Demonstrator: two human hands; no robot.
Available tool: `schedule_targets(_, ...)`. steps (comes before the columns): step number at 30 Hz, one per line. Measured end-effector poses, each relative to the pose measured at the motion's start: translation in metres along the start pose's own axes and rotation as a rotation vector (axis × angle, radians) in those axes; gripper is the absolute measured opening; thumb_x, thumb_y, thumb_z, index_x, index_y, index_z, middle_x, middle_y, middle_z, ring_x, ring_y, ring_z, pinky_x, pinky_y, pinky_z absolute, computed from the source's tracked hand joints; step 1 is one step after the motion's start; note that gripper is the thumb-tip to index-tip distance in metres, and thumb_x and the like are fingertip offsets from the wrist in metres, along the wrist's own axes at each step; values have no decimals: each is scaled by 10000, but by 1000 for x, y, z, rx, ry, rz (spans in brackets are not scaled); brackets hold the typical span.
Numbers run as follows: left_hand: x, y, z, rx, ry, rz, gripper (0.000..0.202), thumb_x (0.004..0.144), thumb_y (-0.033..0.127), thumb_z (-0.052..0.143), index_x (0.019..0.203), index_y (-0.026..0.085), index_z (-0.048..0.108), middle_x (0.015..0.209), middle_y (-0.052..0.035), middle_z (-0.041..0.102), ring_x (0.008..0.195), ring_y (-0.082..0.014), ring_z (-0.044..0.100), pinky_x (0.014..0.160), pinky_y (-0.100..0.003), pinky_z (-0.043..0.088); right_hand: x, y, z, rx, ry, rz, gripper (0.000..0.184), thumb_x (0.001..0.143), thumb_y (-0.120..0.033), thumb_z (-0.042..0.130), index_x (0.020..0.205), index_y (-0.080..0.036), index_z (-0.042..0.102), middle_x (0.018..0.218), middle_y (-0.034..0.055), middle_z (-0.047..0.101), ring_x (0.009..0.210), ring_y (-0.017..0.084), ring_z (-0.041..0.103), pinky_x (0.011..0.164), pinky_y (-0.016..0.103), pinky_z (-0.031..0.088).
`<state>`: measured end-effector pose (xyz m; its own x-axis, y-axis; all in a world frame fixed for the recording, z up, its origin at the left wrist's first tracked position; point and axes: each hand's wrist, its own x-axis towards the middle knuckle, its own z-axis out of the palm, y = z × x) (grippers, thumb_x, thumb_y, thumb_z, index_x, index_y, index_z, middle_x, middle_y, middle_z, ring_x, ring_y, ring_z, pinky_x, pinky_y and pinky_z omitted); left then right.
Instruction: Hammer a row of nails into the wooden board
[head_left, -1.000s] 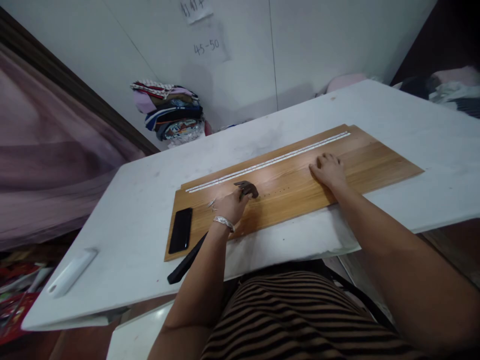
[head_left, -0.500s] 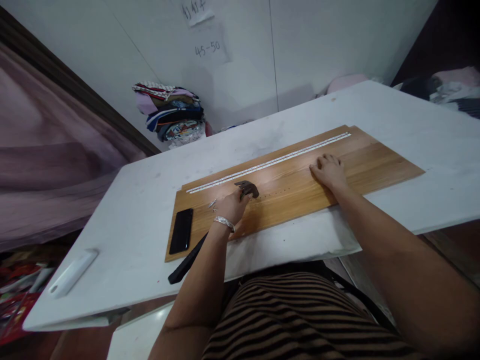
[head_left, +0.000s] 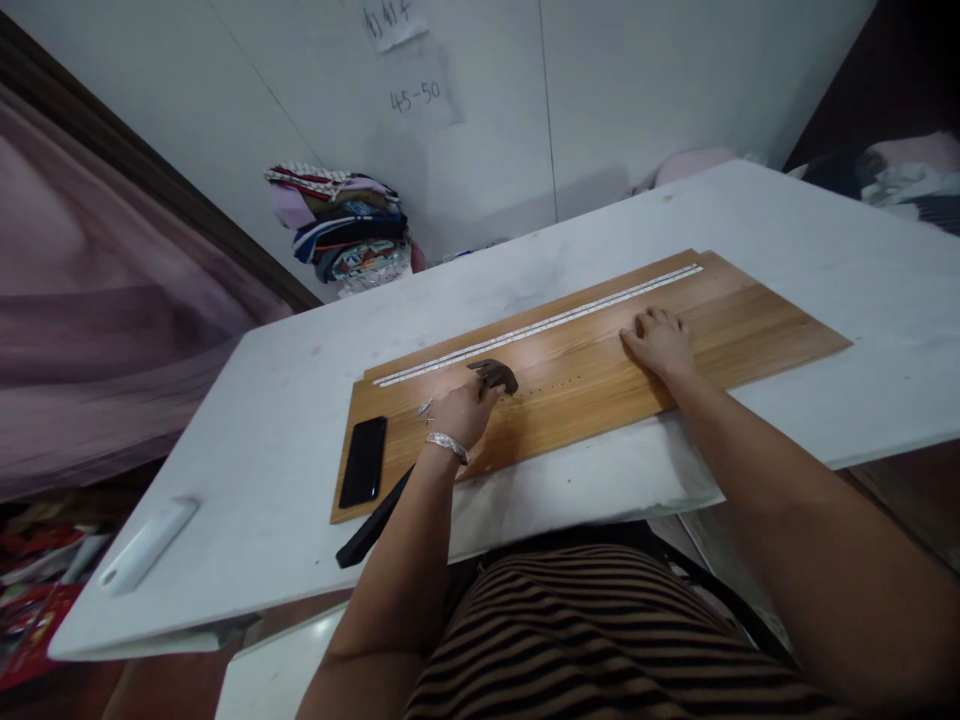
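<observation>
One curled left hand (head_left: 461, 412) grips the claw hammer (head_left: 499, 377) near its head; the right hand (head_left: 663, 342), loosely spread, empty, should steady the wooden board (head_left: 757, 312).

dark-headed hammer (head_left: 501, 377) aslant over flat wood-grain board (head_left: 739, 325), black handle (head_left: 375, 519) past near edge

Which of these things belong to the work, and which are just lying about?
Seemingly part of the work: hammer, in the left hand; wooden board, under the right hand; nail-like bits nearby; perhaps white strips.

Apparently lying about: black phone on the board; white object on the table; stacked fabric beyond it.
</observation>
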<state>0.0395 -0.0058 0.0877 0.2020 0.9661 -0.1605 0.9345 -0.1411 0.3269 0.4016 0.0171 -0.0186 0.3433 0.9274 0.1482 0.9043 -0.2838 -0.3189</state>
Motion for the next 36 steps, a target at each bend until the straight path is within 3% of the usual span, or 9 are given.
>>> schedule_targets(8,-2,3,2,50,-58,-20,422,1100,376,539,1373,134,752,1212,-183,832,1130,-324,784,934,-359,557,0,-1,-1,4,-3,0,423,1014,-444,436,1121,-171,741,1354,210,677,1341,370,521,1169,536,364)
schedule_targets(19,-2,3,-1,44,-33,-23,416,1091,410,553,1375,181,753,1177,-158,840,1110,-308,784,921,-351,553,0,1,0,6,10,-8,410,1017,-454,446,1114,-187,741,1341,207,681,1342,377,523,1153,543,377)
schedule_targets(26,-2,4,2,50,-52,-27,420,1095,386,549,1374,147,751,1181,-177,837,1106,-315,786,923,-351,547,0,0,-1,3,-6,-5,435,1015,-438,435,1157,-168,745,1371,219,676,1345,384,520,1152,548,374)
schedule_targets(36,-2,1,-1,14,-9,-3,399,1078,425,580,1361,213,764,1194,-141,844,1134,-306,781,953,-345,551,1,1,1,4,12,-6,426,1015,-455,436,1123,-187,749,1345,204,684,1336,374,522,1159,540,372)
